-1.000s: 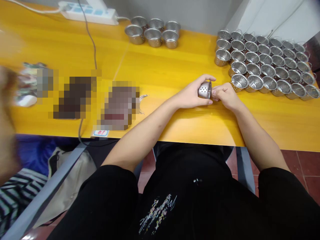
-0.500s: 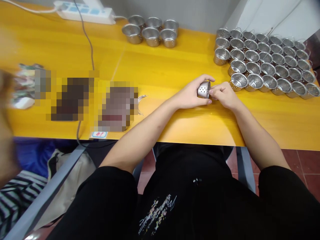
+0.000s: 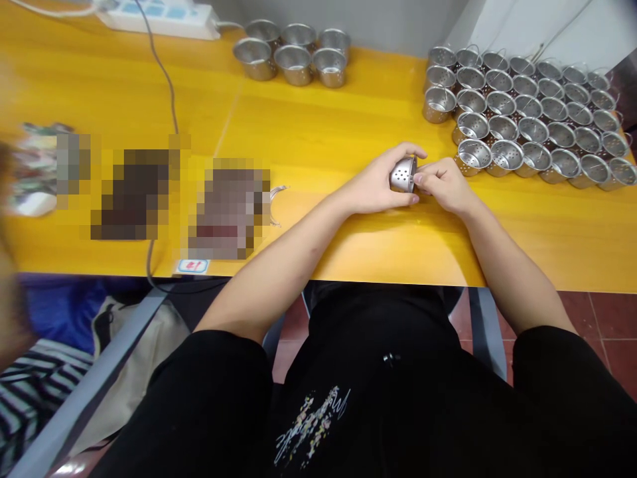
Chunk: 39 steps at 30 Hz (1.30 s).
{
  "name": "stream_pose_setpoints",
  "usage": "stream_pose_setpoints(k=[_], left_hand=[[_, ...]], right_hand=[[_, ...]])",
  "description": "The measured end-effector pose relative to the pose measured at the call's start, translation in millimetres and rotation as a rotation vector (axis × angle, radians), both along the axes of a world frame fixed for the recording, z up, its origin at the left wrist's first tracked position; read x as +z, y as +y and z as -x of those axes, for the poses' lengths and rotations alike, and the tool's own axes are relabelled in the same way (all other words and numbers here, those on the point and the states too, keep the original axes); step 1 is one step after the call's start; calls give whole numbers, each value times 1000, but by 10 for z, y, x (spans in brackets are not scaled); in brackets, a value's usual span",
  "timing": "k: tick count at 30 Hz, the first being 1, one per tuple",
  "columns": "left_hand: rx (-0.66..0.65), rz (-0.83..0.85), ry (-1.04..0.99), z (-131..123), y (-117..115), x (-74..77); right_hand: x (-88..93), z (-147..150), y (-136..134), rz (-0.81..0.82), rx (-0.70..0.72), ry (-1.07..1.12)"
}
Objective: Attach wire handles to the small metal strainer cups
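The left hand (image 3: pixel 371 182) grips a silver perforated metal cup (image 3: pixel 401 175), the right hand (image 3: pixel 448 186) pinching at its mouth, similar cups (image 3: pixel 533 132) at two o'clock.

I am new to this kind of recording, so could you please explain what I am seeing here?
There is no machine: a camera worn on the head of a person in black looks forward and down. The left hand holds a perforated metal cup on its side; the right hand's fingers are at its open end, but what they pinch is too small to tell. On the yellow table, six cups stand at the back, many more cups at the right, and a power strip lies far left.
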<state>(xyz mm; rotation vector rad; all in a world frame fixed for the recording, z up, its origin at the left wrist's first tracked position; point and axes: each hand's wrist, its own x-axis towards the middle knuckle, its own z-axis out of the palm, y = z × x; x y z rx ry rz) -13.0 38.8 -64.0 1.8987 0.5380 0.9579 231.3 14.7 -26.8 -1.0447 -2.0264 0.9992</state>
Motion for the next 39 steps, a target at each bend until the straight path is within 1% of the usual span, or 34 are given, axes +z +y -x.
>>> stream_pose_setpoints(k=[3, 6, 11, 13, 17, 19, 22, 23, 25, 29, 30, 32, 34, 36, 39], left_hand=[[6, 4, -9, 0, 2, 1], [21, 20, -22, 2, 30, -16], [60, 102, -73, 0, 117, -105], [92, 111, -62, 8, 149, -157], [227, 99, 25, 38, 197, -252], [261, 96, 53, 49, 222, -288], [262, 102, 47, 56, 272, -331], [263, 111, 39, 57, 290, -343], [276, 130, 25, 59, 322, -360], [311, 144, 11, 67, 353, -372], [313, 144, 9, 69, 355, -371], [307, 146, 4, 72, 357, -366], [302, 145, 1, 71, 359, -359], [310, 142, -1, 64, 360, -347], [331, 159, 0, 53, 349, -318]], right_hand=[[-1, 14, -7, 14, 4, 27], [17, 49, -22, 3, -14, 104], [30, 85, -31, -127, -165, 247], [-5, 65, -21, -165, -224, 229], [-81, -2, 15, -251, -372, 103], [-72, -25, 21, -318, -449, 58], [-3, -27, -13, -418, -531, 22], [20, -16, -34, -426, -535, 18], [42, 29, -87, -376, -480, 19], [-9, 177, -179, -201, -246, -9], [-30, 212, -189, -179, -215, -32], [-66, 262, -191, -174, -228, -61], [-94, 275, -174, -191, -289, -67], [-116, 258, -154, -188, -331, -67], [-144, 223, -139, -158, -350, -97]])
